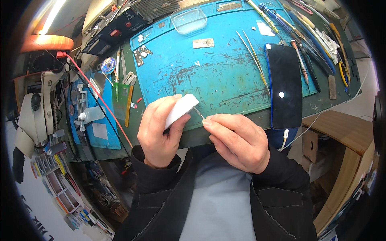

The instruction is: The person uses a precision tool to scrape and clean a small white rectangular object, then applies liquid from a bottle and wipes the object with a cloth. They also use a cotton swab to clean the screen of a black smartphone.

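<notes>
My left hand (159, 128) is closed round a smooth white block-shaped piece (183, 109) with rounded edges, held in the air over the front edge of the mat. My right hand (239, 140) pinches a thin metal rod (198, 112) between thumb and fingertips. The rod's far end meets the right-hand end face of the white piece; whether it goes inside I cannot tell. Beyond my hands lies a scratched blue work mat (161, 84). Right of them a dark-screened phone (286, 76) with a blue edge lies on the mat, a white cable (285, 138) at its lower end.
Tweezers (255, 62) lie left of the phone. A clear plastic dish (189, 21) stands at the back. Several pens and pliers crowd the right. At left are a solder spool (108, 65), a small bottle (91, 114), a red cable (94, 92) and a microscope-like stand (35, 106).
</notes>
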{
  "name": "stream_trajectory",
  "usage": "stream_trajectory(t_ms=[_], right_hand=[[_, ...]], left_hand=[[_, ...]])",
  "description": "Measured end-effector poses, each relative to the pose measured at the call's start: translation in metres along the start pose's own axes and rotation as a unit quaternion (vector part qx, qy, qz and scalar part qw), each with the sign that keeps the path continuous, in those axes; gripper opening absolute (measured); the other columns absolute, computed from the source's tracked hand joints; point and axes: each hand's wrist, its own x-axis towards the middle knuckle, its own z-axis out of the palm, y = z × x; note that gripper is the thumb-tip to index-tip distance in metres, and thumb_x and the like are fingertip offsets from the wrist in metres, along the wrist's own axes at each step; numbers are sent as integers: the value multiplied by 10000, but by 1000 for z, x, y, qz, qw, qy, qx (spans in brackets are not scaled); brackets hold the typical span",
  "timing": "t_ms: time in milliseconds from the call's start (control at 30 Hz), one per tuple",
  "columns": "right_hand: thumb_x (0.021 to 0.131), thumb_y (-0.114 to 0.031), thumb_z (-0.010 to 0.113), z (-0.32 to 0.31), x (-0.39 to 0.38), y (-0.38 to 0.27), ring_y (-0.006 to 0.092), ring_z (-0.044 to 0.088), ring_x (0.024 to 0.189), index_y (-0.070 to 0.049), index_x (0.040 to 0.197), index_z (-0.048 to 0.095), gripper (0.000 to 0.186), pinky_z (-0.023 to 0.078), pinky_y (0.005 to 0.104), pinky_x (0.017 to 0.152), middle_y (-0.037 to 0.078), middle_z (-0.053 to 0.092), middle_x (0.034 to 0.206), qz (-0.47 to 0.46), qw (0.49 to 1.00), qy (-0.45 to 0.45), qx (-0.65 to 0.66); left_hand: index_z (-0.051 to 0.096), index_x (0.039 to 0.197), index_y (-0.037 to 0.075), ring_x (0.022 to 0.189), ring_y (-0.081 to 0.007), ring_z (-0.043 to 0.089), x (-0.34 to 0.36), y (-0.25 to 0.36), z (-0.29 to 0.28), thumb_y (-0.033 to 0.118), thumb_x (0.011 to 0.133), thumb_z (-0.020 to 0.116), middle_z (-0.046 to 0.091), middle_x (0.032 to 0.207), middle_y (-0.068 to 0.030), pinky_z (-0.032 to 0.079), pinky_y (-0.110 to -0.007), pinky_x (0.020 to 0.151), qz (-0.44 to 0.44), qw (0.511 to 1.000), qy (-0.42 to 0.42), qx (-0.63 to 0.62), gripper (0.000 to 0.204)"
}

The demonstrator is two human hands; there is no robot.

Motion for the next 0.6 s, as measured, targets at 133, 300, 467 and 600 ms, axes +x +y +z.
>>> stream_trajectory(t_ms=[133,300,467,600], right_hand=[[747,120,783,-1,1,0,283,743,868,52,1181,734,441,627,360,715,152,726,1092,3,1000,-2,1],[761,99,796,-1,0,0,273,740,869,42,1188,735,435,609,357,714,141,729,1098,5,1000,-4,-4],[763,81,808,-3,0,0,259,739,871,34,1196,735,441,580,346,703,134,732,1099,4,1000,-14,-13],[762,77,813,-3,-1,1,256,739,870,32,1195,736,443,574,344,698,133,735,1096,5,1000,-12,-16]], left_hand=[[700,1235,-5,1007,-326,738,0,0,0,64,887,862,756,1148,-176,598,-390,873,-1,1000,3,-5,390],[700,1232,-5,1008,-325,739,0,1,0,63,888,862,757,1147,-175,598,-390,873,-4,1000,3,-4,386],[701,1230,-4,1010,-324,739,0,1,0,59,887,862,758,1146,-174,597,-390,874,-7,1000,4,-7,384],[702,1228,-4,1013,-325,739,0,1,1,55,884,864,759,1146,-176,597,-389,876,-7,1000,6,-2,385]])
